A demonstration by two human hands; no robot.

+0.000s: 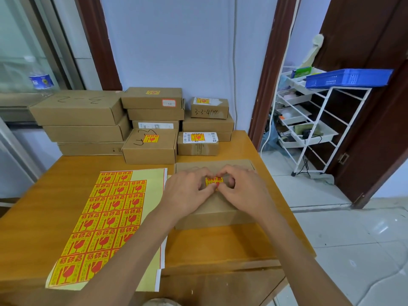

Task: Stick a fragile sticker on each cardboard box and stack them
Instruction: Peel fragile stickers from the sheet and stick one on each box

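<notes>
Wooden table (55,206): one, orange-brown, carrying everything listed below. Stacked boxes (152,111): a group along the far edge against the wall, several already bearing a yellow-and-red label; two single boxes stand just in front of the stacks. Sticker sheet (106,219): one, flat on the near left of the table, long axis running near to far, part of its far right corner already bare backing. Cardboard box (212,208): one, flat and low, at centre right, directly under both hands; its long axis appears to run near to far, its near face toward the person. It lies just right of the sheet and well short of the stacks, which stand beyond it, up and to the left. Left hand (187,191): over the left half of the box lid, fingers curled, fingertips pressing on the left edge of the label. Right hand (242,191): over the right half, fingers curled likewise, fingertips pressing on the right edge. Fragile sticker (213,181): one, small, on the far middle of the lid, touched by both hands, mostly showing between them. Judgement: the label looks nearly set; both hands are equally placed to take the box by its long sides and carry it away and leftward to a stack.
</notes>
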